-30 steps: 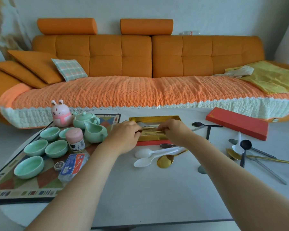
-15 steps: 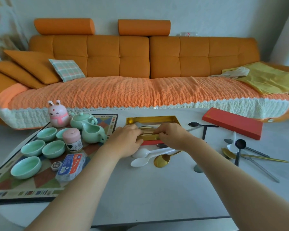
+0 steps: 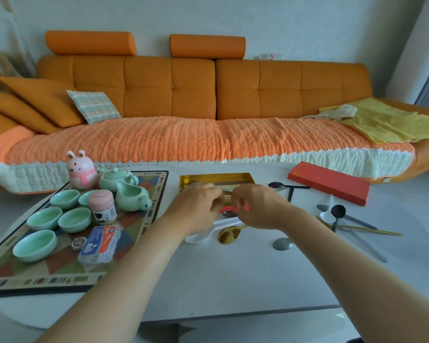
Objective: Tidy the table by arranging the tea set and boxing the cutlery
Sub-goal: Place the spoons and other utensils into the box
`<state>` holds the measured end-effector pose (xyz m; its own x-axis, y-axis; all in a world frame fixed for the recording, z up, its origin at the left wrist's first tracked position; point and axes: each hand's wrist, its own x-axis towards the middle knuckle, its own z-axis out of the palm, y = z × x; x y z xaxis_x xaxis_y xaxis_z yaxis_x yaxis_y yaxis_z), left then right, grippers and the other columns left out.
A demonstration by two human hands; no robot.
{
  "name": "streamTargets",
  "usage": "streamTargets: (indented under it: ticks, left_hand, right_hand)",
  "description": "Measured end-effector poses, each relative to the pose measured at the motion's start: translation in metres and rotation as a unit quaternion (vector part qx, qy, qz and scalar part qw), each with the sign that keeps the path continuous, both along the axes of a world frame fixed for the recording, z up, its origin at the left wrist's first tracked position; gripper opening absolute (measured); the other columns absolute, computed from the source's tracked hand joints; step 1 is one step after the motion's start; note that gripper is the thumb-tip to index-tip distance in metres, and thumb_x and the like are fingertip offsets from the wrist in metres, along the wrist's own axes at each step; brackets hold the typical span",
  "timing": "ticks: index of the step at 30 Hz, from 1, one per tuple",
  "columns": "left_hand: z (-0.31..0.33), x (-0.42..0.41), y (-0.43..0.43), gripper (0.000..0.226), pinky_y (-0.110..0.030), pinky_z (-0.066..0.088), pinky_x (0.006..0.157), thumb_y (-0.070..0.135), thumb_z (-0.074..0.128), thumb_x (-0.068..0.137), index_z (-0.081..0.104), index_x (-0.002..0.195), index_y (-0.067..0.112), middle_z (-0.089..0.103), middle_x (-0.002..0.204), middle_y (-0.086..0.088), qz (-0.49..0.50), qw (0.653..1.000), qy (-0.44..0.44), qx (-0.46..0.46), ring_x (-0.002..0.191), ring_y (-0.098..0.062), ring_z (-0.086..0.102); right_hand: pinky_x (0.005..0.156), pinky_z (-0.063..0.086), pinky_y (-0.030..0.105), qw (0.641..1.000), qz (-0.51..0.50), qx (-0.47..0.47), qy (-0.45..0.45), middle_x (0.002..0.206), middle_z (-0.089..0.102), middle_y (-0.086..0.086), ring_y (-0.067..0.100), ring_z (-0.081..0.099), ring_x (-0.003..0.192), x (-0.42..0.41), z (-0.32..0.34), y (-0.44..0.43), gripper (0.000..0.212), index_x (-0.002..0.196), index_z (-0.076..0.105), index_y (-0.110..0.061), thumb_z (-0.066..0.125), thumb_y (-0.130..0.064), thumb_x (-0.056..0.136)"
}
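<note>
An open gold-lined box lies at the middle of the white table and holds gold cutlery. My left hand and my right hand meet over the box's near end, fingers curled on the cutlery ends. Loose pieces lie in front of the box: a white spoon, a gold spoon and a dark spoon. On a patterned mat at the left stand a green teapot, a pitcher and several green cups.
The red box lid lies at the back right. More spoons and a thin gold handle are scattered on the right, a black spoon by the box. A pink rabbit, pink jar and tissue pack share the mat. An orange sofa stands behind.
Both hands have drawn back from the middle of the box to its near end and sit closer together. Nothing else on the table has moved.
</note>
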<state>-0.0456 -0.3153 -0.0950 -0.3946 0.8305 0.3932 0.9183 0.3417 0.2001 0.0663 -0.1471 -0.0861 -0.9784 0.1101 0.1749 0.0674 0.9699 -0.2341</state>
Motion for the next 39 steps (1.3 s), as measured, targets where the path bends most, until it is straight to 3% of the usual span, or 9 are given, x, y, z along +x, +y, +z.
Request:
streamTargets:
  ticks: [3,5,13,19,22,28,31,34,39]
  left_hand:
    - [-0.002,0.018,0.007,0.009,-0.035,0.052,0.07,0.039,0.058,0.089,0.062,0.09,0.031,0.058,0.093,0.012,-0.014,0.995,-0.072,-0.07,0.084,-0.013,0.057]
    - [-0.004,0.026,0.01,0.02,-0.033,0.052,0.074,0.049,0.061,0.086,0.065,0.097,0.033,0.058,0.097,0.014,-0.025,0.989,-0.095,-0.113,0.09,-0.012,0.058]
    - [-0.009,0.031,0.013,0.039,-0.029,0.047,0.078,0.057,0.064,0.08,0.068,0.11,0.032,0.053,0.103,0.011,-0.019,0.988,-0.077,-0.129,0.098,-0.012,0.054]
    - [0.005,0.023,0.005,0.008,-0.027,0.048,0.071,0.035,0.067,0.087,0.059,0.084,0.037,0.058,0.088,0.014,-0.024,0.978,-0.202,-0.056,0.083,-0.011,0.059]
    - [0.014,0.012,-0.002,0.009,-0.035,0.05,0.071,0.028,0.062,0.093,0.061,0.088,0.035,0.065,0.081,0.005,-0.01,0.96,-0.279,-0.003,0.075,-0.013,0.064]
    - [0.019,-0.022,-0.015,0.009,-0.027,0.044,0.067,0.022,0.064,0.092,0.064,0.093,0.031,0.063,0.082,0.006,0.074,0.932,-0.318,0.158,0.072,-0.011,0.062]
    - [0.011,-0.032,-0.019,0.003,-0.024,0.041,0.067,0.032,0.064,0.092,0.064,0.094,0.03,0.063,0.091,0.01,0.131,0.952,-0.246,0.125,0.086,-0.009,0.058]
    - [0.001,-0.037,-0.019,0.013,-0.027,0.039,0.069,0.039,0.059,0.095,0.066,0.101,0.029,0.061,0.093,0.011,0.156,0.972,-0.163,0.063,0.09,-0.013,0.055]
    - [-0.011,-0.052,-0.017,0.031,-0.037,0.04,0.095,0.035,0.049,0.1,0.064,0.124,0.021,0.057,0.118,-0.001,0.144,0.984,-0.105,0.008,0.116,-0.023,0.047]
  right_hand:
    - [0.068,0.047,0.021,0.996,0.012,0.043,-0.072,0.088,0.06,-0.018,0.005,0.057,0.081,0.016,-0.001,0.0,0.02,0.09,0.067,-0.035,0.057,-0.022,0.079]
    - [0.075,0.049,0.023,0.995,0.014,0.062,-0.079,0.095,0.061,-0.018,0.005,0.058,0.088,0.022,-0.006,0.001,0.022,0.098,0.069,-0.037,0.059,-0.027,0.081]
    - [0.089,0.046,0.031,0.997,0.013,0.041,-0.064,0.107,0.06,-0.011,0.012,0.056,0.097,0.025,-0.02,0.003,0.012,0.102,0.068,-0.032,0.06,-0.033,0.093]
    - [0.078,0.048,0.025,0.992,0.015,-0.109,-0.054,0.092,0.061,-0.013,0.01,0.059,0.087,0.021,-0.01,-0.001,0.009,0.104,0.061,-0.026,0.055,-0.023,0.098]
    - [0.072,0.051,0.029,0.988,0.006,-0.154,-0.034,0.085,0.065,-0.009,0.009,0.059,0.077,0.017,-0.002,-0.003,0.012,0.098,0.058,-0.03,0.05,-0.022,0.099]
    - [0.067,0.047,0.027,0.983,-0.065,-0.173,0.017,0.091,0.063,-0.005,0.012,0.058,0.076,0.002,-0.005,0.012,0.03,0.113,0.065,-0.026,0.041,-0.013,0.1]
    - [0.07,0.047,0.029,0.983,-0.102,-0.143,0.058,0.096,0.065,-0.003,0.013,0.057,0.078,-0.009,-0.007,0.016,0.035,0.114,0.068,-0.025,0.04,-0.011,0.099]
    - [0.075,0.046,0.032,0.982,-0.12,-0.113,0.089,0.101,0.063,0.001,0.019,0.057,0.086,-0.023,-0.011,0.017,0.035,0.112,0.071,-0.026,0.043,-0.011,0.098]
    - [0.056,0.043,0.029,0.979,-0.147,-0.129,0.056,0.095,0.061,0.002,0.017,0.056,0.066,-0.043,-0.017,0.016,0.039,0.107,0.07,-0.028,0.038,-0.009,0.097]
